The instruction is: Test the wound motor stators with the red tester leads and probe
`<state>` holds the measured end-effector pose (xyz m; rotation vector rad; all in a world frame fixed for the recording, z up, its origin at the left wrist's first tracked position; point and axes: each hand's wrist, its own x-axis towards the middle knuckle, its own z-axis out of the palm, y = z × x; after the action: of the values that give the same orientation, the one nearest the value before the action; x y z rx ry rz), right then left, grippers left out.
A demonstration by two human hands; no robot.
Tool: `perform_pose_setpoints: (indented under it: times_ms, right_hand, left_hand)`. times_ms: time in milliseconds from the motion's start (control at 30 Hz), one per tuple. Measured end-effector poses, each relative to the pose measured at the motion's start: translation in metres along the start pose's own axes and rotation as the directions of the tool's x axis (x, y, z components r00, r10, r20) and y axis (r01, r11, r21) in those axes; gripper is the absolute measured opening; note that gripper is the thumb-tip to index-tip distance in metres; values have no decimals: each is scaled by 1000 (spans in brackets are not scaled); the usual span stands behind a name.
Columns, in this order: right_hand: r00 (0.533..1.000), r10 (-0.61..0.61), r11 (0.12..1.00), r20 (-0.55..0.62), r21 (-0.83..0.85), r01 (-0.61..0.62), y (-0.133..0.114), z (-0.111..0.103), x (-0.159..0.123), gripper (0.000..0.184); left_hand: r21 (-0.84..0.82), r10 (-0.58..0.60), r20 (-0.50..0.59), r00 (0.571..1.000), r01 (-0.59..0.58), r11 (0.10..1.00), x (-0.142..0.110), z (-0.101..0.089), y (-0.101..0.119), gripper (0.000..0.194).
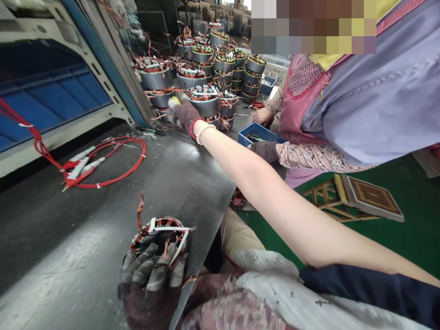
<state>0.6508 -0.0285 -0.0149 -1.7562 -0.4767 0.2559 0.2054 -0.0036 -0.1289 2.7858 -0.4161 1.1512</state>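
Note:
My left hand (151, 279), in a dark, worn glove, rests at the table's near edge with its fingers curled over a motor stator (167, 223). That stator has copper windings, white sleeved leads and a twisted copper strand standing up on its left. My right arm stretches far forward. My right hand (185, 114), also gloved, with yellow and white at a fingertip, is beside the stacked stators, nearest a grey stator with pale blue tips (208, 107). Whether its fingers are closed on anything cannot be made out.
Red test leads (120, 178) with clips lie coiled on the dark table (178, 183). Several stators (156, 79) are piled at the back. A co-worker (371, 91) stands on the right, hands by a blue bin (261, 133). A stool (371, 197) is on the green floor.

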Motion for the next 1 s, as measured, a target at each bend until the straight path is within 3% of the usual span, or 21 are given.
perform_pose_setpoints:
  times_ms: [100,200,233,333,467,533,667,733,800,900,1000]
  right_hand:
    - [997,74,996,-20,41,-73,3,-2,-15,59]
    - [992,116,991,46,61,-119,11,0,-49,76]
    - [990,120,989,79,72,-126,17,2,-63,72]
    - [977,122,979,174,143,-147,35,10,-108,36]
    - [957,127,962,262,202,-183,35,14,-145,38]
    - [966,59,968,253,220,-117,23,9,-156,28]
    - [963,-206,948,176,281,151,14,-17,-194,55]
    - [951,-276,909,143,360,209,27,-30,-223,40]
    - [955,-278,881,107,425,209,50,-41,-252,15]
    - [983,-170,916,65,377,134,84,-60,-282,44]
    - [996,-70,980,47,191,60,103,-81,-296,45]
  left_hand:
    - [-7,-61,-38,997,61,998,2,-1,0,46]
    - [-44,-171,-52,984,169,985,7,0,7,42]
    - [-45,-190,-59,980,188,981,8,2,12,40]
    - [0,-285,-117,951,287,958,11,10,26,31]
    - [55,-384,-114,916,391,919,9,16,37,23]
    - [21,-410,-37,911,411,912,7,9,40,21]
    - [-81,-539,16,842,538,839,16,-22,35,33]
    - [-26,-595,41,803,596,803,29,-35,26,45]
    - [32,-564,174,807,568,822,45,-41,13,50]
    - [-33,-356,439,825,411,911,63,-36,-1,44]
    - [-89,-217,508,834,302,949,61,-31,-5,34]
